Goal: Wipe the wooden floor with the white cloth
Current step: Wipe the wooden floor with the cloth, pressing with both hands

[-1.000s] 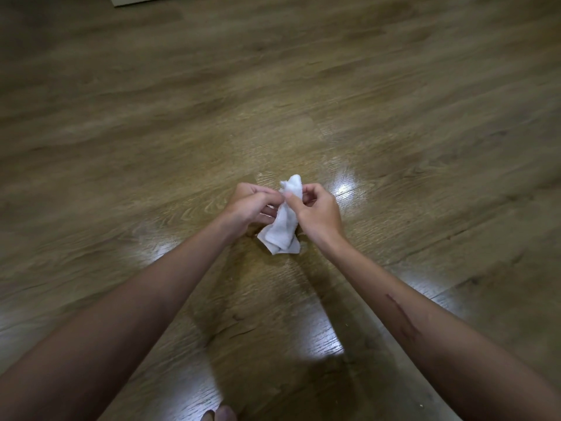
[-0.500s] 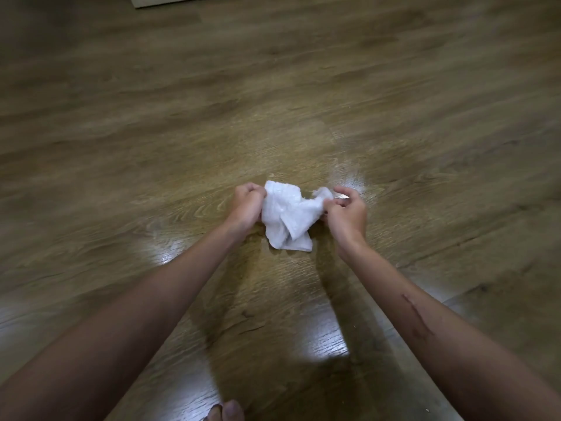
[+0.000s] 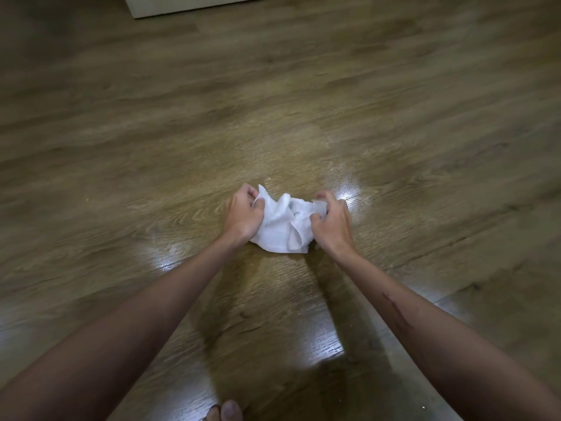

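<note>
Looking down from my head camera, I see a glossy brown wooden plank floor [image 3: 394, 101] with bright patches of reflected light. Both bare forearms reach forward. My left hand [image 3: 244, 212] grips the left edge of a crumpled white terry cloth [image 3: 280, 229], fingers curled into the fabric. My right hand [image 3: 329, 221] grips its right edge the same way. The cloth bunches between them. Toes of a bare foot [image 3: 226, 411] show at the bottom edge. A pale flat-sided object [image 3: 194, 4] sits at the top.

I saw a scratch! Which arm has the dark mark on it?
The right forearm, behind the right hand gripping the white cloth. The left forearm shows none.
</note>
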